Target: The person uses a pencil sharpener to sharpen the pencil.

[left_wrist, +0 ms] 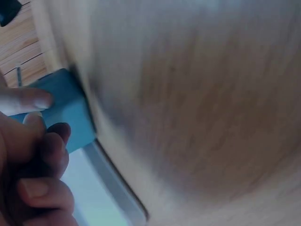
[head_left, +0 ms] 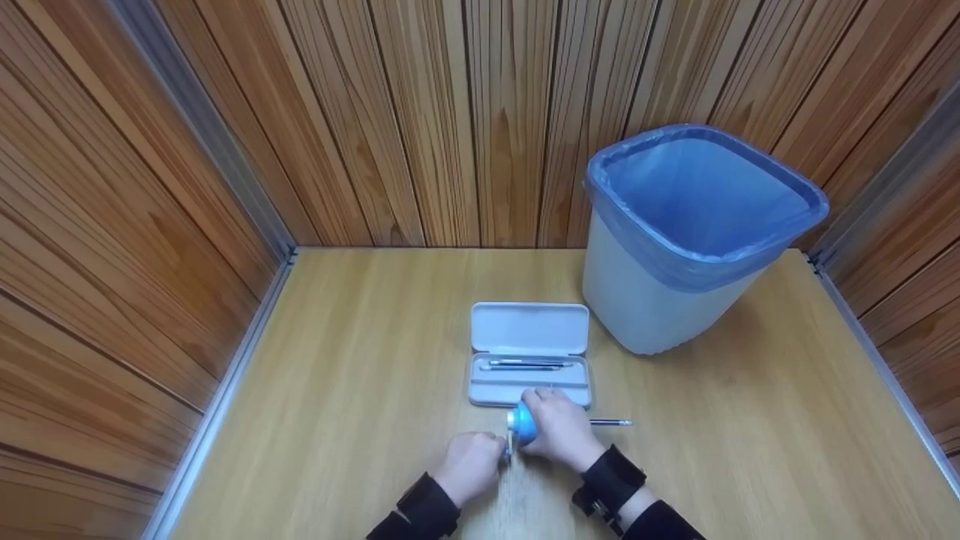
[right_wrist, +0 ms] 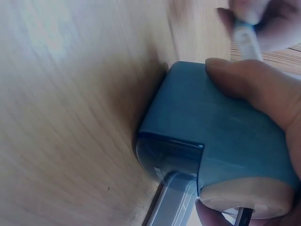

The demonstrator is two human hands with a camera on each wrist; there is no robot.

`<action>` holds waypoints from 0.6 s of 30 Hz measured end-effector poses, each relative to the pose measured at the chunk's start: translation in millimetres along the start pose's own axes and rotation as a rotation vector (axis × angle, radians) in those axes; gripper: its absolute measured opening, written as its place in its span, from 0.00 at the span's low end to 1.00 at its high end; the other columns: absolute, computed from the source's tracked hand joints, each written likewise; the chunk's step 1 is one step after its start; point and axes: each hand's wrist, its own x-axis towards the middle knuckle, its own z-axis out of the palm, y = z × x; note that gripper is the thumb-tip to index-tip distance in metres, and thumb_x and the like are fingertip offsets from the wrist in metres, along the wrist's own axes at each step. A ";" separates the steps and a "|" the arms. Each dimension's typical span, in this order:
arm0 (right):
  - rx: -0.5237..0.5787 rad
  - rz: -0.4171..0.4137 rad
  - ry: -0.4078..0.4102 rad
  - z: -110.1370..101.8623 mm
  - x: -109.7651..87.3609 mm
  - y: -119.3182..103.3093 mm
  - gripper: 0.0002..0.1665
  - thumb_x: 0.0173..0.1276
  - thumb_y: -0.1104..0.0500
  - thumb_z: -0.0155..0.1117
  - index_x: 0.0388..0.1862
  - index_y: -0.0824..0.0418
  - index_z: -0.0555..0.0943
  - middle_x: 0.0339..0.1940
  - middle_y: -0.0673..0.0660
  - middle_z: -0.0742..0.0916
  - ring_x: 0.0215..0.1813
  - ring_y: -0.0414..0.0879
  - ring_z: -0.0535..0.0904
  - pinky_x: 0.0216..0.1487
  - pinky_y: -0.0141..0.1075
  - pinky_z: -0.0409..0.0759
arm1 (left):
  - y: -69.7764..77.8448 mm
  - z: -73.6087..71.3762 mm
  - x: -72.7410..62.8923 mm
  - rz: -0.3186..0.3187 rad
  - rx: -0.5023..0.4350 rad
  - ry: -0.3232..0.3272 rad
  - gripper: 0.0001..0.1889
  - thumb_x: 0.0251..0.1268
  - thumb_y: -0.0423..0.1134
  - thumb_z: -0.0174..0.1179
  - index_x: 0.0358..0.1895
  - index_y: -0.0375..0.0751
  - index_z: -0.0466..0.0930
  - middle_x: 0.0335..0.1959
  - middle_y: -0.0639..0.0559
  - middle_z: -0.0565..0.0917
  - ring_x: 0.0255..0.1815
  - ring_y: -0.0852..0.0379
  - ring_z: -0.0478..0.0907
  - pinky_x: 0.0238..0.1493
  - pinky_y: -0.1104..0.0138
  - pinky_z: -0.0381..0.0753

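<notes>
Blue sharpener (right_wrist: 202,113) within right fingers (head_left: 541,397), crank handle (right_wrist: 247,41) between left fingers (head_left: 491,445)

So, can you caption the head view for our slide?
Right hand holds a blue sharpener with a pencil in it while the left hand grips its crank, near an open pencil case.
</notes>
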 end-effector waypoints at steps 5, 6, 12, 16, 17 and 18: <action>-0.013 -0.015 0.018 1.4 -1.4 -0.9 0.38 0.36 0.49 0.83 0.48 0.59 0.78 0.43 0.58 0.85 0.44 0.54 0.80 0.44 0.48 0.81 | -4.9 9.2 9.0 -0.030 0.012 0.007 0.06 0.54 0.38 0.65 0.22 0.47 0.79 0.18 0.56 0.79 0.18 0.58 0.74 0.21 0.67 0.68; -0.017 -0.019 0.025 2.0 -2.0 -1.3 0.38 0.36 0.49 0.83 0.47 0.59 0.78 0.42 0.57 0.85 0.43 0.54 0.80 0.43 0.48 0.81 | -5.7 10.6 10.3 -0.034 0.022 0.015 0.06 0.54 0.38 0.65 0.22 0.47 0.79 0.18 0.56 0.79 0.18 0.58 0.74 0.21 0.67 0.68; -0.028 -0.039 0.043 2.6 -3.4 -2.5 0.38 0.35 0.51 0.83 0.48 0.60 0.78 0.41 0.57 0.85 0.43 0.54 0.80 0.43 0.48 0.81 | -8.4 13.3 17.8 -0.073 0.053 0.000 0.05 0.53 0.38 0.65 0.23 0.46 0.81 0.19 0.55 0.81 0.20 0.56 0.76 0.23 0.66 0.71; -0.016 -0.025 0.032 1.0 -2.3 -1.9 0.38 0.36 0.51 0.83 0.48 0.59 0.78 0.42 0.58 0.85 0.44 0.55 0.80 0.45 0.48 0.81 | -8.3 11.7 23.0 -0.101 0.041 -0.026 0.04 0.52 0.38 0.66 0.24 0.46 0.81 0.20 0.54 0.82 0.21 0.55 0.77 0.24 0.64 0.72; -0.012 -0.021 0.029 0.9 -2.0 -1.6 0.37 0.37 0.51 0.82 0.48 0.59 0.78 0.42 0.58 0.85 0.44 0.55 0.80 0.45 0.49 0.81 | -8.1 11.5 24.0 -0.105 0.040 -0.027 0.04 0.51 0.38 0.66 0.23 0.47 0.81 0.20 0.54 0.83 0.21 0.55 0.77 0.24 0.64 0.72; -0.010 -0.017 0.026 1.0 -1.8 -1.2 0.37 0.37 0.51 0.82 0.47 0.59 0.78 0.42 0.58 0.85 0.44 0.55 0.80 0.44 0.49 0.81 | -8.0 12.0 24.8 -0.107 0.043 -0.025 0.04 0.51 0.38 0.66 0.23 0.47 0.81 0.20 0.54 0.83 0.21 0.55 0.77 0.24 0.64 0.72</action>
